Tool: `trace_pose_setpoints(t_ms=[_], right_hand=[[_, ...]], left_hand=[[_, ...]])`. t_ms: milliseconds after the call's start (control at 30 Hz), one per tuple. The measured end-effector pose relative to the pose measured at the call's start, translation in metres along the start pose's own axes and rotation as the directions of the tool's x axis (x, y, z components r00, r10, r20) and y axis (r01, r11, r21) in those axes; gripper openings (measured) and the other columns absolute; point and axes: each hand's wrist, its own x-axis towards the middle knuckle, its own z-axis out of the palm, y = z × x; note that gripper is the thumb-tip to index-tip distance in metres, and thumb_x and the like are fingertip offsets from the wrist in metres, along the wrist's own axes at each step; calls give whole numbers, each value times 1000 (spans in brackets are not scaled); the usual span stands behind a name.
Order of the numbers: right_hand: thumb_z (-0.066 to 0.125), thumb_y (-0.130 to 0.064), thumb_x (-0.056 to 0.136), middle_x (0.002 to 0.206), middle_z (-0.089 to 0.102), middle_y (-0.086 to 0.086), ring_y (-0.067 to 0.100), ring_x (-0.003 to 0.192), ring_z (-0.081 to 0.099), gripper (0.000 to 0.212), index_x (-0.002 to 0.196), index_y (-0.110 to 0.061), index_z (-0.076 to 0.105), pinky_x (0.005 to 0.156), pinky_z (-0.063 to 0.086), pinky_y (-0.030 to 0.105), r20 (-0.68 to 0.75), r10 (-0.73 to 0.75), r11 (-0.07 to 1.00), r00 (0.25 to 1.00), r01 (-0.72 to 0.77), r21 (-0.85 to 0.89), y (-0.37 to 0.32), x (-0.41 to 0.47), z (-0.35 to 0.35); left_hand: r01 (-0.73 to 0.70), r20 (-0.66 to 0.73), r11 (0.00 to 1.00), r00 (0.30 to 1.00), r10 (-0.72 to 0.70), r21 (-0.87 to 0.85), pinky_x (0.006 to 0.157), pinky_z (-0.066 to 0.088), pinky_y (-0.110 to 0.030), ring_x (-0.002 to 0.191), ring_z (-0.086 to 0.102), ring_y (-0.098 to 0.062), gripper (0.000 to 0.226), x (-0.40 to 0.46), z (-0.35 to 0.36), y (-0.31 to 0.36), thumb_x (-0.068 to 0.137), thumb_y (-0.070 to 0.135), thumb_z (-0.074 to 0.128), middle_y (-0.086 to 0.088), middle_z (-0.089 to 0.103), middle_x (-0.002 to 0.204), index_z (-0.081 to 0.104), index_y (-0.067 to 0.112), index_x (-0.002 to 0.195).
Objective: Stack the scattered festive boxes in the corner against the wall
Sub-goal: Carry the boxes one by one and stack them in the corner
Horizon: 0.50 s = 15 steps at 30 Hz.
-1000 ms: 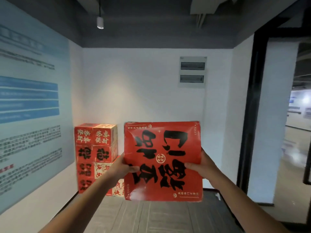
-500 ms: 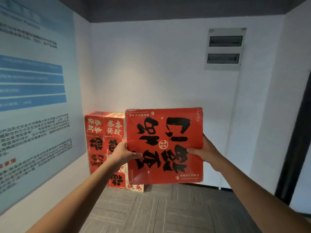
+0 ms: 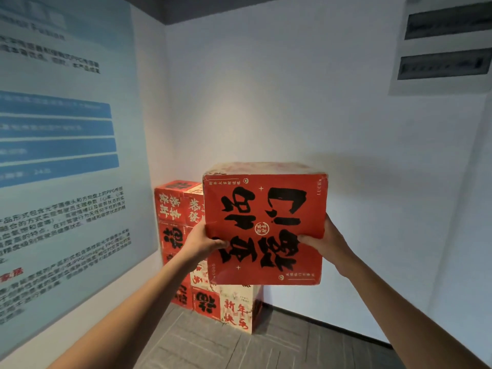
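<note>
The red box (image 3: 265, 229) is held up in the air in front of the corner, with its big red face turned to the camera and the black brush characters on it standing upside down. Its pale top side shows a little above the red face. The left hand (image 3: 202, 242) grips the left edge of the box: the thumb lies curled over the front face, and the other fingers go behind the box, so I cannot tell how they lie. The right hand (image 3: 323, 242) grips the right edge in the same way, thumb on the front, the other fingers hidden behind. Both arms are stretched forward from the bottom of the view. Behind the box and lower, the stack of boxes (image 3: 183, 230) stands on the floor in the corner, against the left wall and the back wall; these boxes are red and cream with similar characters. The held box covers part of the stack and is above its lower boxes. The floor (image 3: 239, 350) is grey. On the left wall is a blue poster (image 3: 61, 155) with text, and on the back wall, top right, a grey panel (image 3: 444, 46).
</note>
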Motion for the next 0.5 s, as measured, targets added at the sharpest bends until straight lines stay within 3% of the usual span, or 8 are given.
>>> trace_pose_setpoints(t_ms=[200, 367, 500], right_hand=[[81, -46, 76, 125, 62, -14, 21, 114, 61, 76, 137, -45, 36, 94, 53, 56, 44, 78, 996, 996, -80, 27, 62, 114, 16], [79, -42, 79, 130, 60, -10, 23, 118, 60, 75, 139, -45, 34, 93, 54, 58, 78, 116, 993, 990, -118, 26, 115, 203, 42], [77, -32, 84, 127, 61, -12, 24, 117, 61, 72, 141, -44, 35, 92, 55, 58, 61, 154, 987, 986, -156, 32, 146, 282, 70]], left_hand=[[18, -46, 999, 999, -17, 33, 88, 53, -29, 107, 66, -16, 69, 107, 28, -46, 71, 9, 87, 3, 69, 117, 53, 19, 130], [54, -50, 997, 997, -51, 49, 91, 55, -35, 103, 67, -17, 61, 202, 44, -103, 70, 12, 88, 4, 71, 109, 57, 17, 123], [44, -24, 999, 999, -43, 25, 81, 52, -25, 103, 63, -16, 63, 285, 48, -139, 72, 4, 86, 9, 66, 104, 53, 19, 123]])
